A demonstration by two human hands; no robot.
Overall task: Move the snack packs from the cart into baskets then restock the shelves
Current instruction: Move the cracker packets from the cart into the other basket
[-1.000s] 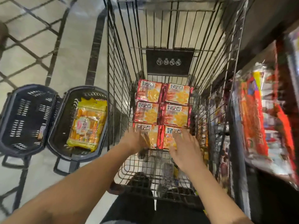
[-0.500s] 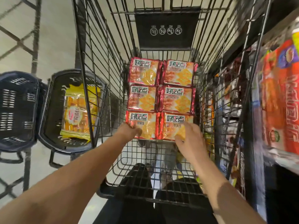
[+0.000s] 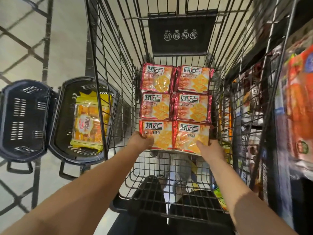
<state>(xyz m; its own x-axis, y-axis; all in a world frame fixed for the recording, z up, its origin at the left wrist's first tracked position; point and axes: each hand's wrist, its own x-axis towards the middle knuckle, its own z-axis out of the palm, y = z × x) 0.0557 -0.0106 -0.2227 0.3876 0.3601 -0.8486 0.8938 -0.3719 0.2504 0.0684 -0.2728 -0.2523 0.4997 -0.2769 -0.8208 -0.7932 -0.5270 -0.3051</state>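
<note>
Several red snack packs (image 3: 176,94) lie in two columns on the floor of the wire cart (image 3: 108,68). My left hand (image 3: 141,140) grips the near left corner of the nearest left pack (image 3: 158,133). The near right corner of the nearest right pack (image 3: 189,135) is held by my right hand (image 3: 210,149), thumb on top. On the floor left of the cart stand two dark baskets. The one beside the cart (image 3: 57,119) holds a yellow snack pack (image 3: 89,122); the far left basket (image 3: 22,119) holds nothing.
Store shelves (image 3: 288,116) full of packaged snacks run close along the cart's right side. A black sign panel (image 3: 181,33) hangs on the cart's far end. Tiled floor (image 3: 30,39) stretches to the left, behind the baskets. My legs and shoes show below the cart's near end.
Both hands have moved from lying over the nearest two packs to gripping their near outer corners. The camera has leaned in over the cart.
</note>
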